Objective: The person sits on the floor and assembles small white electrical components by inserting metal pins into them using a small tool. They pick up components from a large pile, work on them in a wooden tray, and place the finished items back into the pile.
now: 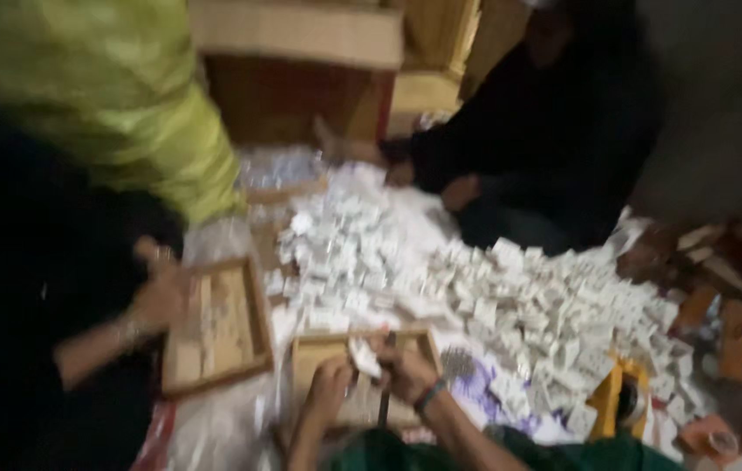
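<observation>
The picture is blurred. My left hand (329,390) and my right hand (406,371) meet over a shallow wooden tray (310,353) at the bottom middle. Between them they hold a small white piece (362,358). A thin dark stick (385,397) stands below my right hand; whether that hand grips it I cannot tell. A wide heap of small white pieces (441,279) covers the floor just beyond the tray.
A person in dark clothes at the left has a hand (160,292) on a second wooden tray (253,305). Another person in black (545,139) sits at the back right. Cardboard boxes (301,61) stand behind; small wooden frames (720,288) lie at the right.
</observation>
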